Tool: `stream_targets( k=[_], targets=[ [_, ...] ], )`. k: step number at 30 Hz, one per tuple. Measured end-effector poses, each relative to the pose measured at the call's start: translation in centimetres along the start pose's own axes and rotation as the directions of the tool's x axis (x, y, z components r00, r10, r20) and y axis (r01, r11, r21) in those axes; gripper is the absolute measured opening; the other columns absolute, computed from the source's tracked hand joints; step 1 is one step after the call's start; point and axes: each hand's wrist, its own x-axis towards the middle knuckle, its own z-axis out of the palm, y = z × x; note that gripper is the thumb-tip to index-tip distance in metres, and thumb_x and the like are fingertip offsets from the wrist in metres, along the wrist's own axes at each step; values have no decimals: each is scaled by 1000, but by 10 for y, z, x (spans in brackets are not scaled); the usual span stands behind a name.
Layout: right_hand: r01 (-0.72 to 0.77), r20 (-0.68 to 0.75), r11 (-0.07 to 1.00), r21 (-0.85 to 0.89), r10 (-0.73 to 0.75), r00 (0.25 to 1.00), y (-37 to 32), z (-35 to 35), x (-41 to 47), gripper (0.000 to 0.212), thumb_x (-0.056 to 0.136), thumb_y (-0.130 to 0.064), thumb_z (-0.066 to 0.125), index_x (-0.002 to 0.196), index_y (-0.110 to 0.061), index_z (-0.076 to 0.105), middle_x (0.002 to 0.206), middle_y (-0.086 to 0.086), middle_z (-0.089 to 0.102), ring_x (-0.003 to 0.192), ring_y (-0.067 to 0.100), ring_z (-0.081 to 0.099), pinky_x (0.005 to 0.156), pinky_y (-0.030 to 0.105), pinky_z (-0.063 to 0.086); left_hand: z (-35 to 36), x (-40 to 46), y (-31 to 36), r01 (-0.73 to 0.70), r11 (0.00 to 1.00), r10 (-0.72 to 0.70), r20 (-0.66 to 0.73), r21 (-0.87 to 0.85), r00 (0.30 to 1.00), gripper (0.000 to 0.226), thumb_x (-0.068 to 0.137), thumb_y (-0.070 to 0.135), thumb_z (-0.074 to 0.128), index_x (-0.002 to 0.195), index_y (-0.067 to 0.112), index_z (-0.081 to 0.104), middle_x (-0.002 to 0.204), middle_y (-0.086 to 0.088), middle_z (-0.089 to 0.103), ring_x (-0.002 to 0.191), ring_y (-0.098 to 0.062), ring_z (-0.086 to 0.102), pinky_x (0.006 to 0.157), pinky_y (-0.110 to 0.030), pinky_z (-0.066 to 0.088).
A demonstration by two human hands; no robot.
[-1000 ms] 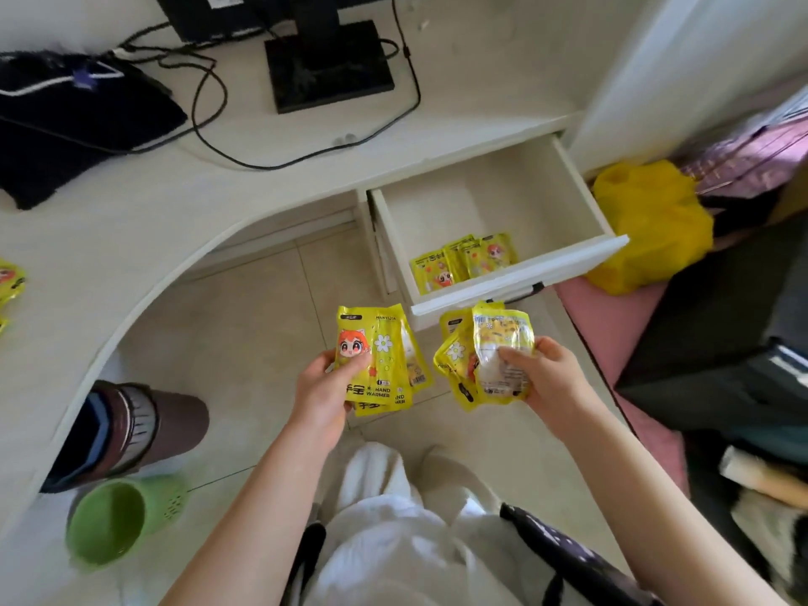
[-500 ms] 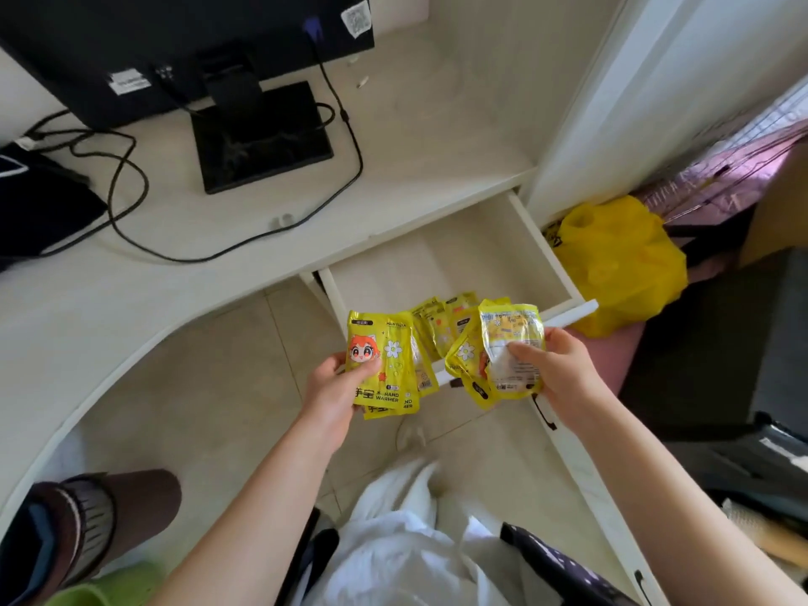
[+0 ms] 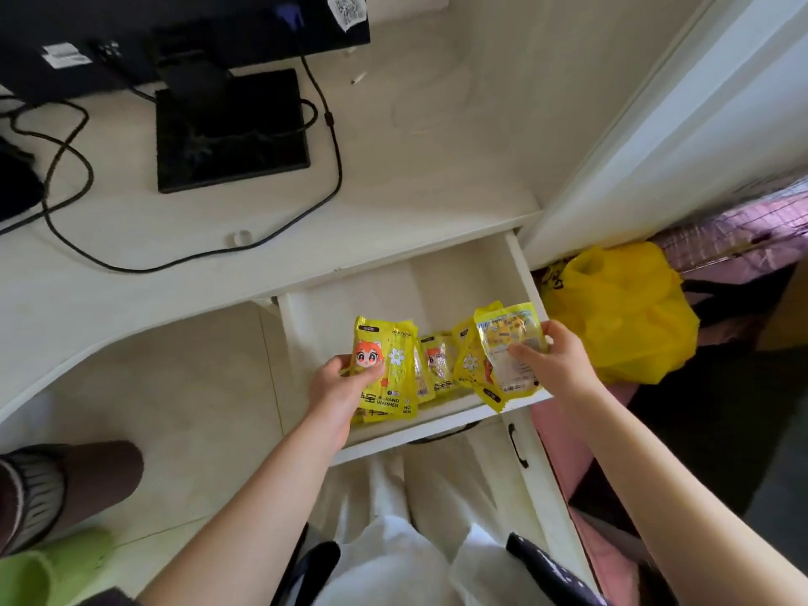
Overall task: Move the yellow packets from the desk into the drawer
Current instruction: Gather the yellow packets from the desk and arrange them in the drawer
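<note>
Partly hidden behind held stacks: packets in drawer (image 3: pixel 437 365). Left hand (image 3: pixel 345 387) gripping yellow packets (image 3: pixel 384 369), thumb across front; right hand (image 3: pixel 555 365) pinching another bunch (image 3: pixel 498 356), both over open drawer (image 3: pixel 520 264).

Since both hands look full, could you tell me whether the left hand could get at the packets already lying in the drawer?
Probably not yet. The left hand grips its own packets, which cover part of the packets in the drawer. The open drawer leaves the way free from above, but the fingers are occupied.
</note>
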Motion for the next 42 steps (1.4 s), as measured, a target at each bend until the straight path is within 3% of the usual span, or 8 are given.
stream_targets(
  k=[2,8,17,22,26,30,34,42],
  targets=[
    [3,40,997,-77,0,999,1,-5,19,20,88,-7,65,103,-13,53,100,6,64,86,22,64,71,35,55,17,4,-2,4,1000,-3,-53,25,999,37,72,18,83,103,13,65,100,-6,73,89,-22,67,69,-31,49],
    [103,152,929,-355,-52,987,11,-1,68,24,90,-14,58,114,-11,54,107,5,63,96,25,61,80,44,57,63,22,-11,-4,996,19,-178,86,984,32,74,20,81,101,16,66,91,-3,71,75,-16,61,56,-26,42],
    [90,274,901,-424,33,961,43,28,115,23,95,-12,51,117,-8,51,110,5,60,98,23,58,74,33,50,96,66,-35,135,959,-79,-220,250,972,67,74,36,81,131,15,53,126,-3,59,109,-25,58,93,-47,52],
    [34,271,887,-461,105,957,60,34,133,23,95,-14,52,117,-8,52,116,9,62,93,22,58,65,30,50,98,79,-49,183,952,-123,-242,246,962,65,81,32,75,136,11,48,135,-5,55,118,-26,54,99,-44,47],
    [66,288,850,-522,103,952,64,35,139,26,94,-11,53,120,-6,52,119,12,63,102,27,60,73,31,48,95,80,-51,193,938,-145,-181,288,973,55,91,20,64,140,11,43,138,-7,51,106,-16,47,86,-31,38],
    [70,304,808,-585,138,943,63,32,138,31,94,-9,54,124,-7,51,120,12,63,109,30,60,76,32,49,92,74,-46,171,893,-122,-142,416,982,53,94,16,59,143,10,41,148,-8,42,127,-23,45,102,-36,37],
    [65,314,790,-610,165,935,59,26,130,29,91,-11,56,120,-8,56,114,13,65,104,31,61,80,35,51,84,67,-44,139,866,-99,-108,481,989,46,93,16,58,137,11,51,140,-8,51,106,-16,52,91,-30,39],
    [152,325,707,-691,115,939,36,15,94,34,92,-17,50,124,-8,52,99,7,57,80,24,51,60,27,37,60,17,-43,-5,862,125,-204,506,971,30,89,10,60,119,11,60,109,-3,66,99,-17,61,82,-24,43]
  ],
)
